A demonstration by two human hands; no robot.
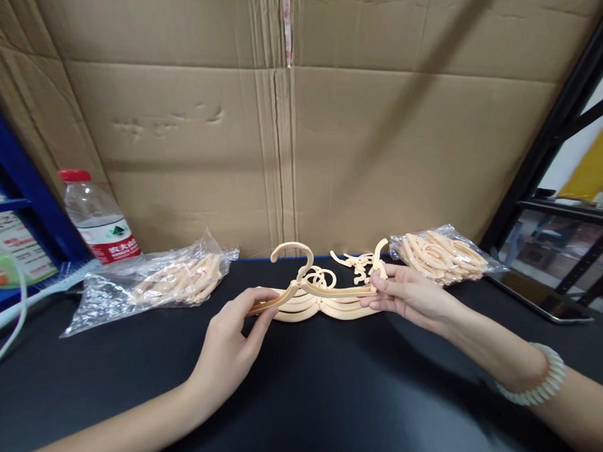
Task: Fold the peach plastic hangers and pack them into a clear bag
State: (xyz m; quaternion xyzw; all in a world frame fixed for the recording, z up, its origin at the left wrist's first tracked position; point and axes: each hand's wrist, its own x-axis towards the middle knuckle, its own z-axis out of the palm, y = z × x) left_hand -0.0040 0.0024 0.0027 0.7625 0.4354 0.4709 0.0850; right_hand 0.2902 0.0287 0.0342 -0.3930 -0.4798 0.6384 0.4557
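Observation:
A cream plastic clothes hanger (336, 292) is held up at both sides, its hook (310, 260) pointing upward. My left hand (237, 326) pinches its left arm between thumb and fingers. My right hand (406, 295) is closed on the right arm's end. A short curved cream piece (380, 249) sticks up at my right fingertips; whether it joins the hanger I cannot tell. Behind and below the held hanger, several similar hangers (297, 316) lie stacked on the black table (319, 393), partly hidden by it.
Small loose cream pieces (360, 260) lie at the back. A clear bag of cream parts (184, 281) lies left, another bag (443, 255) right. A red-capped water bottle (96, 220) stands far left, near a white cable (22, 314). A phone-like dark slab (543, 296) lies right. Cardboard (185, 147) stands behind.

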